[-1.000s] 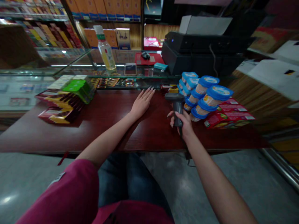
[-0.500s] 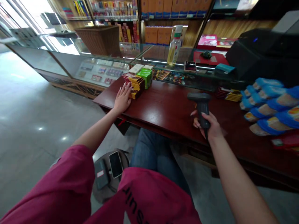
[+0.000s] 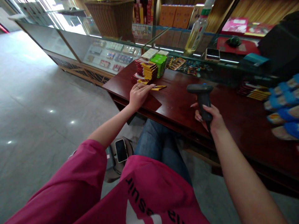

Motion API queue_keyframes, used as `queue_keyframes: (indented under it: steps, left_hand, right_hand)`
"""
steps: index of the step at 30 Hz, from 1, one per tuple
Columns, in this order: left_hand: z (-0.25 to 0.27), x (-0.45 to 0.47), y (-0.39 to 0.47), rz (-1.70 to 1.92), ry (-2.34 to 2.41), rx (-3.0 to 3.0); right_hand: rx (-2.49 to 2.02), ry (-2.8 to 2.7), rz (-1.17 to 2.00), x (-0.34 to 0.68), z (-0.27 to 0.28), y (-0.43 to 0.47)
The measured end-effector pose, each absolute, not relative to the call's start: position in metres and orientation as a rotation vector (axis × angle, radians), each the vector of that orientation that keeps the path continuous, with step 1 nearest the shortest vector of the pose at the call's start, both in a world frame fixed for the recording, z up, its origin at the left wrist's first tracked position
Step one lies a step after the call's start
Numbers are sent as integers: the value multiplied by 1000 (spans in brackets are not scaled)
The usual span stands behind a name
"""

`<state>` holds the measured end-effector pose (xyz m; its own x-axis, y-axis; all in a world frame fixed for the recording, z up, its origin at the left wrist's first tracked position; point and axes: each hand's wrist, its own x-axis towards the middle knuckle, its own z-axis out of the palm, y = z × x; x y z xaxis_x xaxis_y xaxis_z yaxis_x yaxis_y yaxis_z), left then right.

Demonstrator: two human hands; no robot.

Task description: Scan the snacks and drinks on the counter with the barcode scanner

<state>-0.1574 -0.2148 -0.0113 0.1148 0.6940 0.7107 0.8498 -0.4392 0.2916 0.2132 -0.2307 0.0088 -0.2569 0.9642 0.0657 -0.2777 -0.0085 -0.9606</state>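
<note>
My left hand (image 3: 140, 94) pinches a flat yellow packet (image 3: 159, 88) just above the dark red wooden counter (image 3: 173, 104). Behind that hand stands a stack of yellow and dark red packets (image 3: 148, 69), its lower part stepped out to the left. Green packages (image 3: 160, 63) and white boxes (image 3: 149, 53) adjoin the stack. On the right, my right hand (image 3: 211, 118) is wrapped round the handle of a black barcode scanner (image 3: 202, 96), its head pointing left over the counter.
Blue and tan packages (image 3: 283, 109) are piled at the right, near another packet stack (image 3: 253, 91). Behind the counter, a glass display case bears a bottle of yellow liquid (image 3: 197, 32), a phone (image 3: 212, 54) and a wicker basket (image 3: 112, 18). A stool (image 3: 112, 178) stands below left.
My left hand has come away from the stack toward the right, now with a yellow packet in its fingers. The scanner stays in my right hand. The view has shifted down and left.
</note>
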Motion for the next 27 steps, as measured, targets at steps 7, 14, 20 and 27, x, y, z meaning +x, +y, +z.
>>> queue_keyframes:
  steps: [7, 14, 20, 27]
  left_hand:
    - [2, -39, -153, -2100, -1769, -2283]
    - [-14, 89, -90, -2592, -2243, -2270]
    - [-19, 166, -57, -2698, -2327, -2357]
    - [-35, 187, -32, -2453, -2082, -2497]
  right_hand:
    - [-852, -1108, 1384, 258, 4, -225]
    - [-961, -1004, 1282, 323, 4, -224]
    - [-925, -945, 1319, 352, 2, -221]
    - [-911, -985, 1369, 355, -4, -220]
